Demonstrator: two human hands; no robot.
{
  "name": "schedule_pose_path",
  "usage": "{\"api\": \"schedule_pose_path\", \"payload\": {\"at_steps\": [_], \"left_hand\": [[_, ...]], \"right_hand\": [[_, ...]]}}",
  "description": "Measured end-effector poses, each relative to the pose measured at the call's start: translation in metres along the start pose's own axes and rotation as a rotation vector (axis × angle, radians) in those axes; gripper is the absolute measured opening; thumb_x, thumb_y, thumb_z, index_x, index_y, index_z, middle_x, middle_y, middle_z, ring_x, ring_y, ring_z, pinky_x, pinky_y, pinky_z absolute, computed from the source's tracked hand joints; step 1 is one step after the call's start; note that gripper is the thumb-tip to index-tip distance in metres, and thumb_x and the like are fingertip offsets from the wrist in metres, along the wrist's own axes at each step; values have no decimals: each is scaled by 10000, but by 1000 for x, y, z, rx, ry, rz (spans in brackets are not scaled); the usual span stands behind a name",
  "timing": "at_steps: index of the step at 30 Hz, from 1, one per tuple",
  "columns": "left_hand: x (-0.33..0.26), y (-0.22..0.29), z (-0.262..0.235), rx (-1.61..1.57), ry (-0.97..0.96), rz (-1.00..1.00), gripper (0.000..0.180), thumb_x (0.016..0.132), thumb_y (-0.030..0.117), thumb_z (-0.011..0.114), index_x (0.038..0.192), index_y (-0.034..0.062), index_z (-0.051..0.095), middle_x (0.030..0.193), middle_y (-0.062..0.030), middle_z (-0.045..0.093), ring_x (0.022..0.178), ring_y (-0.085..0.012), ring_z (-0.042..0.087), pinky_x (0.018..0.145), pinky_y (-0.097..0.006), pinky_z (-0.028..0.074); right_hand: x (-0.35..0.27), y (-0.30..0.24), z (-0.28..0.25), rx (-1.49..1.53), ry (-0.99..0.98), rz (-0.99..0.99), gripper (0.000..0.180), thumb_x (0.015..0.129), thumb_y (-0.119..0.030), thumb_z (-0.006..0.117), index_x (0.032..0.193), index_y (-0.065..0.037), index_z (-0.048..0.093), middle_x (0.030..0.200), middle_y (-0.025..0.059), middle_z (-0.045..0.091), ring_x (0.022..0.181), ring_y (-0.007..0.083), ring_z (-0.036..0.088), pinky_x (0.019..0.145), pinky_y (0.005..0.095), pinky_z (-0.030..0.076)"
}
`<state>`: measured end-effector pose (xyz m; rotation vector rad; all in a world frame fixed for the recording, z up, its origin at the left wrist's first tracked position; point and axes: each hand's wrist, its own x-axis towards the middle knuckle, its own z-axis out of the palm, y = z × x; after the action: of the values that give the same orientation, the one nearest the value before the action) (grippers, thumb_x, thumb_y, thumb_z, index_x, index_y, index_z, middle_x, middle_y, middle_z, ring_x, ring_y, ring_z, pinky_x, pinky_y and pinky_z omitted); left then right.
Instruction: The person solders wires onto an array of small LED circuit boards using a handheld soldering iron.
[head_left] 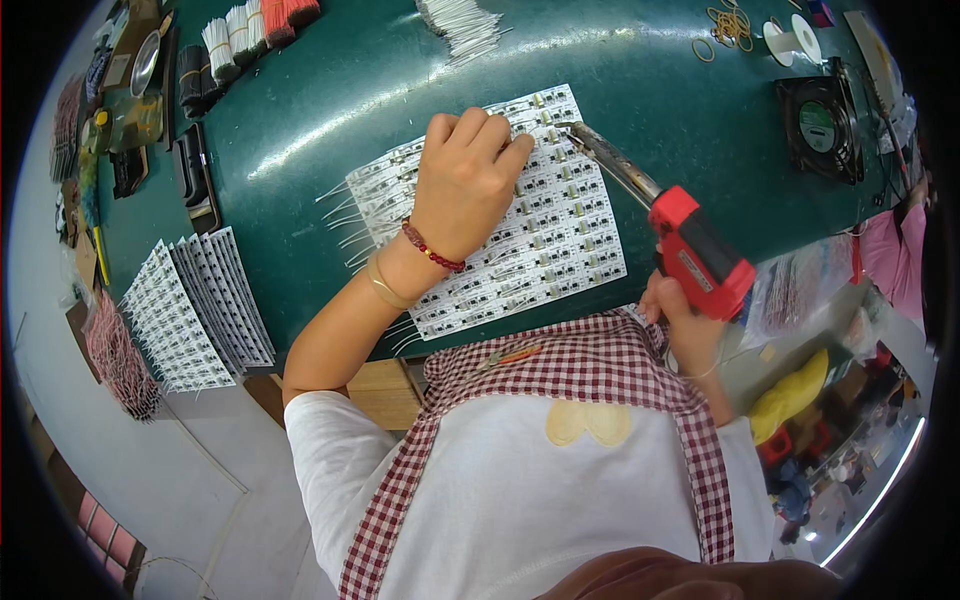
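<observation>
— While the left hand [466, 178] lay on the panel, what did it rest on?

— A flat white panel of small circuit boards [500, 220], ruled into rows of narrow strips with tiny dark and pale parts on each. It lay on the glossy dark-green tabletop [330, 90], in front of the person. The fingers were curled together and pressed down at the panel's upper middle; whether they pinched anything beneath, I could not tell. Thin white wire leads [345, 215] stuck out along the panel's left edge.

— And the right hand [680, 315]?

— It was closed around the grip of a soldering gun [690, 250] with a blocky red plastic body and a long, dull metal barrel. The tip sat at the panel's upper right corner, just beside the left fingertips.

— What lay around them?

— A fanned stack of similar white panels [195, 310] lay to the left, well apart. Bundles of cut wire, white and red [255, 25], lay at the far edge, with a looser sheaf of white wires [460, 25] farther right. A square black fan [820, 120] stood at the far right, near a white spool [795, 40] and some yellowish rubber bands [730, 25].
</observation>
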<state>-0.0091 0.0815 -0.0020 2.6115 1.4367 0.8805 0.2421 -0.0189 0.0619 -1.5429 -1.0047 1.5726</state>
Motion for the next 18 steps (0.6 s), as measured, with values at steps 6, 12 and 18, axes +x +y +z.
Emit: {"api": "schedule_pose_path", "payload": {"at_steps": [6,12,18], "left_hand": [[1,-1,1,23,11,13,224,670,10,676,871,110,690,726,10,523,731,-166,523,683,-317,375],[0,2,-3,25,10,69,181,693,55,629,871,65,662,779,-22,535,804,-183,546,725,-336,398],[1,3,-1,23,1,75,238,672,17,641,892,90,691,734,-1,529,750,-174,531,696,-323,375]], "right_hand": [[0,5,-3,-61,11,-80,357,920,-125,547,1212,66,474,642,75,526,513,117,479,523,255,420],[-4,1,-3,-108,-7,-49,355,923,-153,569,1199,55,486,648,58,525,521,105,476,517,233,403],[-2,14,-5,-55,49,12,146,892,-143,666,826,-34,596,639,-6,561,547,66,511,507,227,406]]}}
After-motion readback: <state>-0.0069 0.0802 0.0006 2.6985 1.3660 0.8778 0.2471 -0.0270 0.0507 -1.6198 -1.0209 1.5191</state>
